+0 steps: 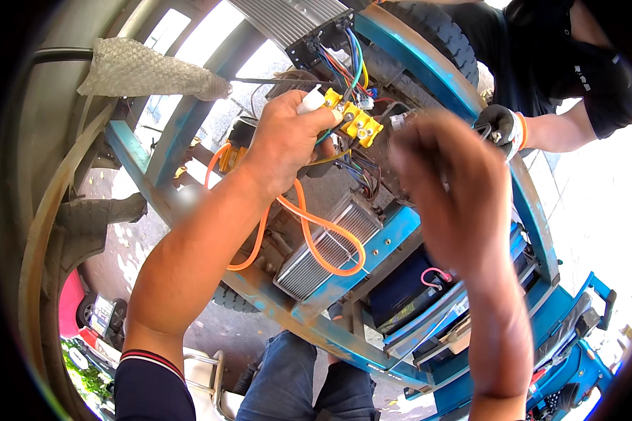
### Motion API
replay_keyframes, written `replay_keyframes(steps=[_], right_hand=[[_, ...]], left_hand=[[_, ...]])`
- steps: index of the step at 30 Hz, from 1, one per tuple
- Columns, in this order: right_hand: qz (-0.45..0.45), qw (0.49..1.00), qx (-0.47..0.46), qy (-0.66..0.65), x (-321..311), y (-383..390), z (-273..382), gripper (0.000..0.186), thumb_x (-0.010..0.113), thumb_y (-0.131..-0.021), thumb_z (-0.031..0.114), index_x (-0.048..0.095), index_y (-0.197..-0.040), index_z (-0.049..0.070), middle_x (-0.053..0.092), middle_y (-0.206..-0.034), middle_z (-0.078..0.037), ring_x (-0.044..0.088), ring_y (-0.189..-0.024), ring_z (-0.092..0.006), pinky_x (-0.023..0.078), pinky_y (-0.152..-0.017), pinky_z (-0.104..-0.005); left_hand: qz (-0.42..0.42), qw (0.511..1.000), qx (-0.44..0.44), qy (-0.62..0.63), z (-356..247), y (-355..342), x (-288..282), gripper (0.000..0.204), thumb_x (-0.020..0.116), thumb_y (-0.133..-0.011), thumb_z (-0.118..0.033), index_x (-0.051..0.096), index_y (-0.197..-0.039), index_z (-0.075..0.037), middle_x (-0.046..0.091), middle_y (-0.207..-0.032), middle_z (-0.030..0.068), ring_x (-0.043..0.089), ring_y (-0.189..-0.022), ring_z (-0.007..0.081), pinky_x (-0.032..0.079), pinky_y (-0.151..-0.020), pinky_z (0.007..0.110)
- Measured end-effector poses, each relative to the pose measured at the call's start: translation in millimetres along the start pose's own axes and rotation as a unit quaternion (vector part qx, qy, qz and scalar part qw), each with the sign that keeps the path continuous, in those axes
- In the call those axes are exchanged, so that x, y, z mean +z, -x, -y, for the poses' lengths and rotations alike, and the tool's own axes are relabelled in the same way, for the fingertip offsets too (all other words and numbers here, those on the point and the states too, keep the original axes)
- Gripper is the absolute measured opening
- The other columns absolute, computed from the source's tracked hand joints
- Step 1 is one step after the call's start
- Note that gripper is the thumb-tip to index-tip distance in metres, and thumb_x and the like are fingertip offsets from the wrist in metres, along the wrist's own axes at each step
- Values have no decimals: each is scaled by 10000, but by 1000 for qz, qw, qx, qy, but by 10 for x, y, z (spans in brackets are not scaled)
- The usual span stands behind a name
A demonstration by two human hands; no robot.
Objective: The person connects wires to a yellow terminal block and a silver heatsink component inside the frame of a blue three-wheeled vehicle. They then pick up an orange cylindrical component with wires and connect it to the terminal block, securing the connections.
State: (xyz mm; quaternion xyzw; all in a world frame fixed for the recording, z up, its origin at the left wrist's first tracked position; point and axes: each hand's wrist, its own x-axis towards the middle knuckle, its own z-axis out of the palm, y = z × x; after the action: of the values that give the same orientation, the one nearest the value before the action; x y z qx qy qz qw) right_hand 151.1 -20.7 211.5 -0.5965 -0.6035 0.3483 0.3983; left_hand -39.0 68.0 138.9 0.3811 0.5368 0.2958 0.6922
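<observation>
Near the top middle, my left hand [284, 133] is closed on a yellow terminal block [358, 125] with metal bolts, its thumb pressed on the block's left end. A white plastic piece [311, 100] shows beside the index finger. To the right my right hand [446, 182] is smeared by motion, apart from the block, so its fingers do not show clearly. A small white connector [398, 121] appears beside its blurred fingers. Coloured wires [358, 59] run from a finned metal controller [291, 21] down toward the block. An orange cable [354, 245] loops below my left wrist.
A blue metal frame [393, 235] surrounds a finned unit [316, 252]. A co-worker's gloved hand [502, 128] is near the frame's right side, by a tyre [446, 35]. Bubble wrap [144, 70] covers a part at upper left. Blue battery-like boxes [397, 295] sit lower right.
</observation>
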Motion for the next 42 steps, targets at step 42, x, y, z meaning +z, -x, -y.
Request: replay_keyframes(steps=[42], right_hand=[[107, 949, -96, 282, 457, -722, -502, 125, 722, -812, 61, 689, -885, -34, 688, -889, -210, 690, -855, -394, 556, -774, -449]], left_hand=[[43, 998, -24, -25, 28, -5, 54, 268, 670, -939, -64, 559, -1169, 16, 680, -1013, 77, 701, -811, 134, 497, -638, 228]])
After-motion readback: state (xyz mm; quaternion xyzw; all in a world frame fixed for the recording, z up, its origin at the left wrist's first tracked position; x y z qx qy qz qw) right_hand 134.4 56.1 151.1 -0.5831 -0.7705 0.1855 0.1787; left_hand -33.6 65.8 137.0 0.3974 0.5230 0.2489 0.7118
